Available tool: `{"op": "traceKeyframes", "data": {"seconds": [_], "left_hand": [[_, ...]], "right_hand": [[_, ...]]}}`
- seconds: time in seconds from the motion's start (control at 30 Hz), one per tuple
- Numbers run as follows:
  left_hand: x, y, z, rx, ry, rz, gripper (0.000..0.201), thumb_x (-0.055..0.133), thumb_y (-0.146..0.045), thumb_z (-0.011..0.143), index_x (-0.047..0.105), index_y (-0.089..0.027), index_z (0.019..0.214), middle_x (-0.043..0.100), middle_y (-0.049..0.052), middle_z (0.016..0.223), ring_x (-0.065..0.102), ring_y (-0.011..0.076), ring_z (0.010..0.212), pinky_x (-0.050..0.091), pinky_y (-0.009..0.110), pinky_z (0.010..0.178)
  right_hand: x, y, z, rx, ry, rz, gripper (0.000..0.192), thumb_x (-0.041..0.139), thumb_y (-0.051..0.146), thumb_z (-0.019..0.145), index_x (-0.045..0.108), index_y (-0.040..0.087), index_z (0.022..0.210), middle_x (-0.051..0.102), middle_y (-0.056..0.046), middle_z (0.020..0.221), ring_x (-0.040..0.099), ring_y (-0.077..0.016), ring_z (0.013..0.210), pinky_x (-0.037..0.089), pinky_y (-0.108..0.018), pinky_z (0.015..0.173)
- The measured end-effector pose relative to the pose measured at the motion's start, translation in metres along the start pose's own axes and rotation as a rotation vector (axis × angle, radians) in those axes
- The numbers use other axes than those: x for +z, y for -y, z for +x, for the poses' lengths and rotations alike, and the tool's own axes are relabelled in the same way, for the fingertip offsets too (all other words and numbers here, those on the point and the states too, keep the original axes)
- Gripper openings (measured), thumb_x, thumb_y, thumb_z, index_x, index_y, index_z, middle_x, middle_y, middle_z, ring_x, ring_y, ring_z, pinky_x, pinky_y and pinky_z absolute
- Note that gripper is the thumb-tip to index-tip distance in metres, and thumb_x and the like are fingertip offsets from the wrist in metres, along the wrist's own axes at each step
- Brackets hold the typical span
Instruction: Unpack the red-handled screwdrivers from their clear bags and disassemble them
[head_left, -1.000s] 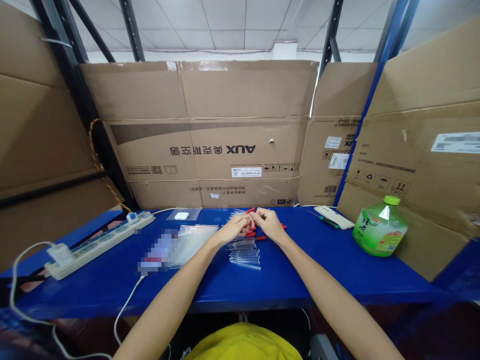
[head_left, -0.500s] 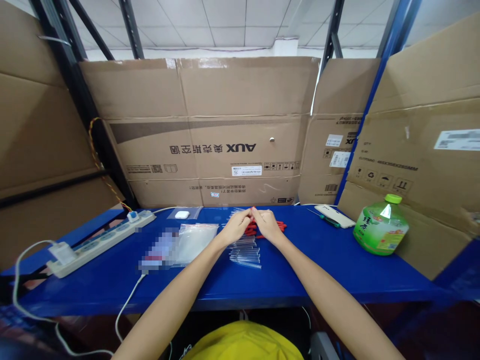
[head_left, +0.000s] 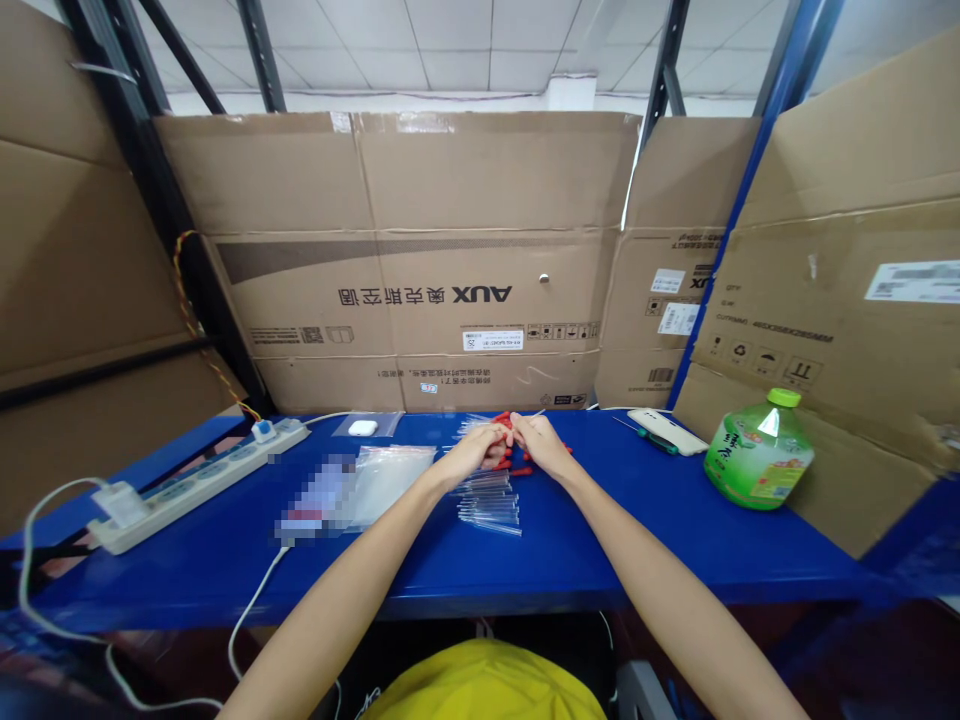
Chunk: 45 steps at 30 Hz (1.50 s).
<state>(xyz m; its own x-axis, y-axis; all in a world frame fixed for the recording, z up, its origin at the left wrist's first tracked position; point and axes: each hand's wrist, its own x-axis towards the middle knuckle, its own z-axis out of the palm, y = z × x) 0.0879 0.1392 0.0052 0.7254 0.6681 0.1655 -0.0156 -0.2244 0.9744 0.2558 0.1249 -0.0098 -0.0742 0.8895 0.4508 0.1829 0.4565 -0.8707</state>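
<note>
My left hand (head_left: 474,449) and my right hand (head_left: 540,444) meet fingertip to fingertip over the middle of the blue table (head_left: 570,560). Between the fingers sits a small red-tipped piece (head_left: 509,434), pinched from both sides. Under the hands lies a pile of red parts (head_left: 517,462). A heap of clear thin tubes (head_left: 489,502) lies just in front of the hands on the table.
Clear plastic bags (head_left: 386,478) and a blurred flat item lie to the left. A white power strip (head_left: 196,484) with cables runs along the left edge. A green bottle (head_left: 759,451) and a white device (head_left: 667,430) stand at the right. Cardboard boxes (head_left: 420,260) wall the back and sides.
Both hands stay together over the red parts; they have shifted slightly, with the fingertips working the small piece. Nothing else has moved.
</note>
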Motion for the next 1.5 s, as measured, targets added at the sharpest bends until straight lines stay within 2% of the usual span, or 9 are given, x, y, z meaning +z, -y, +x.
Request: {"op": "traceKeyframes", "data": {"seconds": [0.13, 0.23, 0.43, 0.67, 0.73, 0.9, 1.03, 1.13, 1.5], "left_hand": [[-0.001, -0.007, -0.006, -0.037, 0.086, -0.060, 0.046, 0.050, -0.061, 0.091, 0.042, -0.019, 0.076, 0.021, -0.009, 0.058, 0.018, 0.0067, 0.049, 0.017, 0.021, 0.048], [-0.003, -0.009, -0.009, 0.070, 0.075, 0.059, 0.050, 0.049, -0.065, 0.092, 0.041, -0.019, 0.073, 0.024, -0.009, 0.056, 0.017, 0.0066, 0.049, 0.017, 0.022, 0.049], [-0.001, -0.018, -0.016, 0.330, 0.088, 0.574, 0.048, 0.040, -0.050, 0.101, 0.048, -0.017, 0.067, 0.048, -0.002, 0.058, 0.041, 0.0105, 0.055, 0.032, 0.025, 0.059], [0.008, -0.021, -0.016, 0.403, 0.260, 0.779, 0.042, 0.039, -0.042, 0.102, 0.056, -0.018, 0.072, 0.054, 0.001, 0.064, 0.043, 0.0138, 0.058, 0.033, 0.027, 0.063], [0.003, -0.018, -0.013, 0.388, 0.213, 0.846, 0.043, 0.039, -0.043, 0.102, 0.056, -0.018, 0.071, 0.053, 0.000, 0.063, 0.042, 0.0137, 0.058, 0.031, 0.027, 0.063], [-0.013, -0.014, -0.006, 0.342, -0.165, 0.988, 0.046, 0.036, -0.045, 0.103, 0.059, -0.018, 0.074, 0.052, 0.000, 0.061, 0.043, 0.0132, 0.055, 0.026, 0.027, 0.061], [-0.006, -0.011, -0.002, 0.326, -0.381, 1.017, 0.045, 0.037, -0.044, 0.103, 0.058, -0.019, 0.072, 0.054, 0.001, 0.059, 0.046, 0.0138, 0.054, 0.023, 0.028, 0.059], [0.002, -0.009, -0.001, 0.323, -0.416, 0.972, 0.044, 0.038, -0.043, 0.103, 0.057, -0.018, 0.072, 0.055, 0.001, 0.060, 0.046, 0.0130, 0.053, 0.023, 0.027, 0.059], [-0.004, -0.016, -0.007, 0.303, -0.139, 0.710, 0.036, 0.032, -0.038, 0.104, 0.058, -0.018, 0.088, 0.062, 0.001, 0.079, 0.054, 0.0152, 0.073, 0.040, 0.025, 0.073]], "right_hand": [[-0.006, 0.005, 0.000, 0.085, 0.064, 0.164, 0.063, 0.054, 0.076, 0.082, 0.036, 0.023, 0.052, 0.029, 0.007, 0.046, 0.021, -0.0079, 0.043, 0.018, -0.025, 0.043], [-0.004, 0.010, -0.001, 0.124, 0.059, 0.270, 0.062, 0.057, 0.074, 0.082, 0.037, 0.023, 0.054, 0.029, 0.008, 0.047, 0.019, -0.0069, 0.043, 0.017, -0.023, 0.043], [0.002, 0.014, -0.006, 0.294, 0.203, 0.420, 0.061, 0.057, 0.068, 0.086, 0.029, 0.024, 0.056, 0.023, 0.010, 0.045, 0.017, -0.0061, 0.040, 0.016, -0.021, 0.042], [-0.008, 0.002, -0.008, 0.461, 0.395, 0.330, 0.057, 0.066, 0.063, 0.081, 0.034, 0.023, 0.055, 0.028, 0.010, 0.044, 0.018, -0.0054, 0.039, 0.013, -0.021, 0.041], [-0.006, 0.002, -0.006, 0.396, 0.242, 0.276, 0.057, 0.063, 0.065, 0.082, 0.033, 0.023, 0.056, 0.027, 0.009, 0.044, 0.018, -0.0058, 0.040, 0.014, -0.022, 0.041], [0.017, 0.014, -0.006, 0.016, -0.440, 0.008, 0.060, 0.039, 0.071, 0.093, 0.033, 0.025, 0.056, 0.035, 0.004, 0.048, 0.030, -0.0110, 0.046, 0.027, -0.027, 0.047], [0.033, 0.021, -0.014, -0.123, -0.702, -0.262, 0.061, 0.029, 0.062, 0.100, 0.037, 0.023, 0.054, 0.048, -0.002, 0.050, 0.040, -0.0138, 0.050, 0.032, -0.030, 0.056], [0.035, 0.019, -0.017, -0.154, -0.788, -0.331, 0.059, 0.028, 0.056, 0.103, 0.043, 0.022, 0.056, 0.052, -0.002, 0.052, 0.043, -0.0143, 0.051, 0.032, -0.030, 0.057], [0.003, 0.008, -0.008, -0.356, -0.255, -0.494, 0.050, 0.025, 0.048, 0.105, 0.040, 0.023, 0.065, 0.048, 0.000, 0.059, 0.048, -0.0131, 0.053, 0.030, -0.027, 0.059]]}}
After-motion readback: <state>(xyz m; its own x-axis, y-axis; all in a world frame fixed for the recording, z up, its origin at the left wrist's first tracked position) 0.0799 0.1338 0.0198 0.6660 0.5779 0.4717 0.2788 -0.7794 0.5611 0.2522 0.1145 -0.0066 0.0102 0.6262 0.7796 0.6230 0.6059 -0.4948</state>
